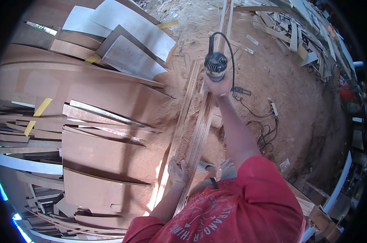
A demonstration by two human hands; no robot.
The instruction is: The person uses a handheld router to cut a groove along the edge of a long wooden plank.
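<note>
My right hand is wrapped round the lower body of a handheld power tool, black and vented on top, which looks like a trim router. It stands upright over a long, narrow wooden plank with lengthwise grooves. The hand covers the tool's base. A black cord loops from its top down past my right wrist. Nearer my body, my left hand lies against the wood, thumb apart from the fingers. Beside the plank on the left runs another long wooden strip.
Large brown boards and pale sheets lean at the left. Sawdust covers the floor. Tangled cable and a black connector lie right of the plank. Wood offcuts are heaped at far right.
</note>
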